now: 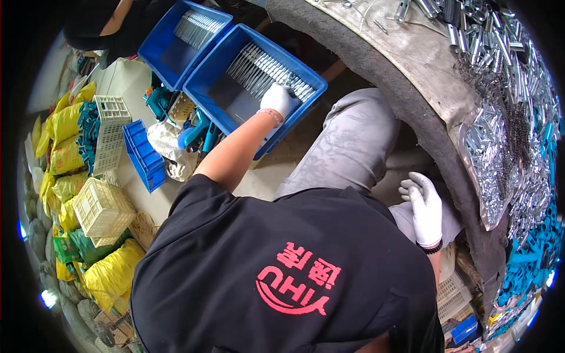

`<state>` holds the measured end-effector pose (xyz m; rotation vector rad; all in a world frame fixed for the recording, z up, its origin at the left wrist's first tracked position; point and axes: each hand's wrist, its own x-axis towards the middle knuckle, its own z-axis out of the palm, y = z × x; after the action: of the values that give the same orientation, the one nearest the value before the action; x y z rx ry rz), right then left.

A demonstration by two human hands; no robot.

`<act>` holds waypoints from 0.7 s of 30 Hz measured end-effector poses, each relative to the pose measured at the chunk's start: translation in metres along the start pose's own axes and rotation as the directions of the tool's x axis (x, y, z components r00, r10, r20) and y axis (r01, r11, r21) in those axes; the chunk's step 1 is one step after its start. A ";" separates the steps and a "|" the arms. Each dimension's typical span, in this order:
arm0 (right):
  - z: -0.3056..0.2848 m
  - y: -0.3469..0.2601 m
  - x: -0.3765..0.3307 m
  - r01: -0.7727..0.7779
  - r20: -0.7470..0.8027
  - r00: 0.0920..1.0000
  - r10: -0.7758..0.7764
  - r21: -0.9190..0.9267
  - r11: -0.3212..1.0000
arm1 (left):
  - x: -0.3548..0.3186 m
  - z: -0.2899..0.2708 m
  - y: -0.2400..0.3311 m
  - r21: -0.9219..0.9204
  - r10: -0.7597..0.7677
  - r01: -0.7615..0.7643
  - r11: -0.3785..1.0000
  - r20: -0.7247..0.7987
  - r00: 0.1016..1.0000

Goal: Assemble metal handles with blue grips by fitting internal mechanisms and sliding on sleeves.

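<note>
My left hand (278,101), in a white glove, reaches into a large blue bin (197,105). It is at the near right end of a row of flat silvery metal pieces (253,69) standing side by side. Its fingers look curled, their tips hidden, so I cannot make out what they hold. Over by my right knee hangs my right hand (425,212), also gloved in white. Its fingers are loosely bent and apart, with nothing in them.
A second blue bin (170,44) with similar pieces adjoins the first. On my right, a cloth-edged worktop (406,65) carries heaps of metal tubes (500,41) and teal parts (532,253). Yellow sacks (115,267), cream crates (103,206) and a small blue crate (143,156) stand left.
</note>
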<state>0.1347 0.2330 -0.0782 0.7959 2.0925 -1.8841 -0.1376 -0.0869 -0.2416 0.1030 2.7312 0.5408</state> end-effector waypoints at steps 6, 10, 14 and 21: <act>0.012 -0.011 0.006 0.059 0.073 0.996 -0.058 -0.003 0.998 | -0.052 -0.071 0.030 -0.328 0.185 -0.172 0.929 0.009 0.983; 0.029 -0.049 0.027 0.575 0.172 0.816 -0.551 -0.332 0.748 | -0.134 -0.133 0.103 -0.486 0.323 -0.202 0.850 0.178 0.929; 0.037 -0.073 0.024 0.740 0.305 0.673 -0.674 -0.294 0.605 | -0.175 -0.136 0.155 -0.507 0.531 -0.392 0.768 0.161 0.832; -0.004 -0.031 -0.017 0.525 0.074 0.849 -0.523 -0.232 0.819 | -0.179 -0.088 0.208 -0.391 0.844 -0.751 0.531 0.168 0.509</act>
<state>0.1341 0.2320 -0.0427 0.1525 2.6734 -1.7826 -0.0004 0.0496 -0.0276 1.3420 2.0737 1.0173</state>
